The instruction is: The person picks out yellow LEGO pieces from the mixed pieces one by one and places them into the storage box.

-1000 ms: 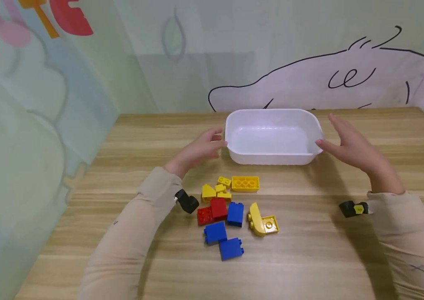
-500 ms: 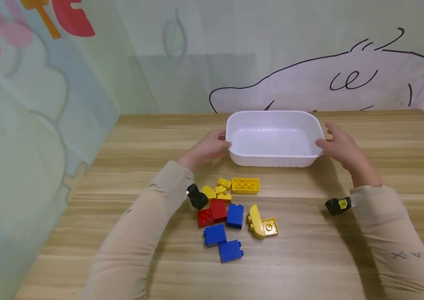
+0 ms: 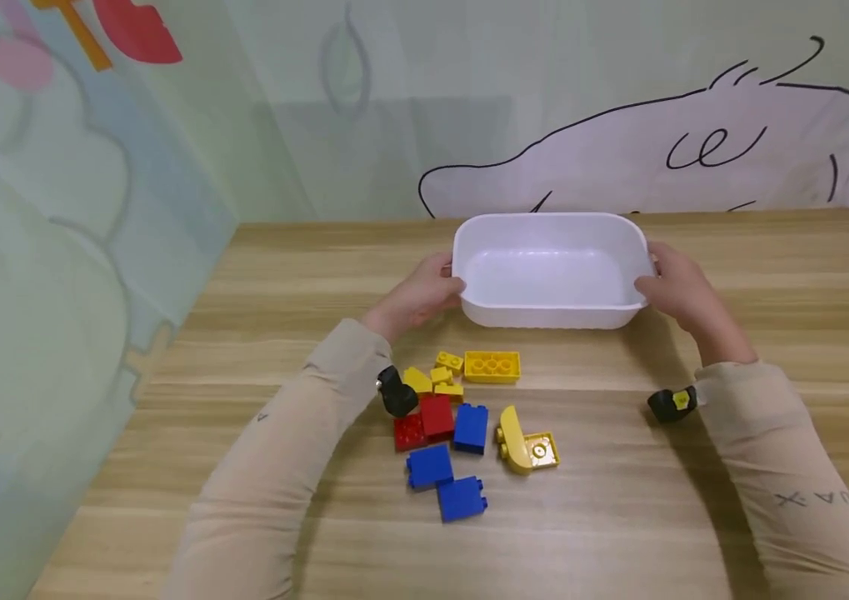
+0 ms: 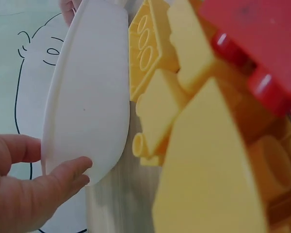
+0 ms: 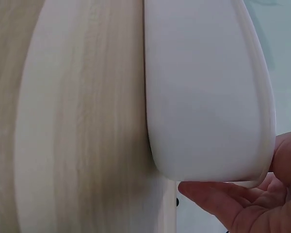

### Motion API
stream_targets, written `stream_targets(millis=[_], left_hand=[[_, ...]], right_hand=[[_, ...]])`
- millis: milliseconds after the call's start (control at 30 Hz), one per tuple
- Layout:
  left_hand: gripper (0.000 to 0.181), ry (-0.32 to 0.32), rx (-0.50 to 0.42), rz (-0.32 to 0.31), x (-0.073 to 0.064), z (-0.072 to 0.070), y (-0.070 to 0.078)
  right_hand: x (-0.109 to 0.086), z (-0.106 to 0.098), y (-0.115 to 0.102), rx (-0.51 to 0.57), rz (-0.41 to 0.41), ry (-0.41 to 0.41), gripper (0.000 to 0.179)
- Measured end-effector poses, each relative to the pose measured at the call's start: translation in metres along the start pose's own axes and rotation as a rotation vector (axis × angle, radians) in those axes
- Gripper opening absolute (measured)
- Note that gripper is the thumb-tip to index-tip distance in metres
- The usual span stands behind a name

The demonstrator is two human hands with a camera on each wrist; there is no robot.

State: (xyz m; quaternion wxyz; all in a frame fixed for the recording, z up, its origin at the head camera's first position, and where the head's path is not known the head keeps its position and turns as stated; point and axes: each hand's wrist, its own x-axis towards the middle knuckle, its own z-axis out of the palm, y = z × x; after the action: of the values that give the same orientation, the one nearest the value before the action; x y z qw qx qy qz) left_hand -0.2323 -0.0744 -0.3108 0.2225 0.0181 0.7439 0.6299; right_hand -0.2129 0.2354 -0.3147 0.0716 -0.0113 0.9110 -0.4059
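A white plastic tub (image 3: 551, 317) stands near the back edge of the table, with nothing inside it. My left hand (image 3: 420, 293) holds its left end, the thumb over the rim and the fingers against the outer wall. At the opposite end my right hand (image 3: 682, 287) grips the rim, thumb at the inside and fingers behind and below. In the right wrist view, fingers (image 5: 213, 199) press against the tub's end wall. Whether the tub's base is fully on the table I cannot tell.
In front of the tub lie toy building bricks: several yellow ones (image 3: 492, 367), red ones (image 3: 436, 416), blue ones (image 3: 471, 428) and a curved yellow brick (image 3: 514, 440) beside a small square one. The wooden table (image 3: 604, 517) meets a painted wall behind.
Both hands have closed in on the tub's ends and now grip it; the right hand came in from the right. The bricks have stayed where they were.
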Motion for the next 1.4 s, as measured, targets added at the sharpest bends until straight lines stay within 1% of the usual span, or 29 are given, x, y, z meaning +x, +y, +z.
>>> stream_targets(millis=[100,300,533,700,833,933,1067,1167,1267,1400], left_hand=[[0.049,-0.007,0.012,0.003,0.0,0.002,0.0],[0.048,-0.007,0.027,-0.006,0.001,0.009,0.0],[0.048,-0.001,0.065,-0.019,0.004,0.025,0.0],[0.048,-0.009,0.058,-0.026,0.006,0.037,0.0],[0.047,-0.018,0.071,-0.027,0.007,0.046,0.001],[0.048,-0.025,0.064,-0.041,0.007,0.053,0.001],[0.051,-0.025,0.028,-0.083,0.003,0.061,0.0],[0.052,-0.017,0.004,-0.101,-0.003,0.068,-0.002],[0.05,-0.012,0.017,-0.101,-0.01,0.075,-0.002],[0.049,-0.028,0.025,-0.095,-0.018,0.082,-0.002]], right_hand=[[-0.001,-0.002,0.001,-0.009,0.006,0.002,0.061],[-0.006,-0.008,0.007,-0.012,0.016,-0.024,0.062],[-0.018,-0.013,0.019,-0.039,0.022,-0.004,0.06],[-0.028,-0.017,0.029,-0.046,0.039,0.017,0.062],[-0.036,-0.021,0.038,-0.041,0.037,0.037,0.062],[-0.043,-0.025,0.045,-0.047,0.024,0.051,0.061],[-0.051,-0.029,0.054,-0.054,0.001,0.066,0.059],[-0.057,-0.031,0.059,-0.059,-0.002,0.068,0.059],[-0.063,-0.033,0.063,-0.081,0.006,0.063,0.061],[-0.071,-0.035,0.068,-0.09,-0.006,0.077,0.059]])
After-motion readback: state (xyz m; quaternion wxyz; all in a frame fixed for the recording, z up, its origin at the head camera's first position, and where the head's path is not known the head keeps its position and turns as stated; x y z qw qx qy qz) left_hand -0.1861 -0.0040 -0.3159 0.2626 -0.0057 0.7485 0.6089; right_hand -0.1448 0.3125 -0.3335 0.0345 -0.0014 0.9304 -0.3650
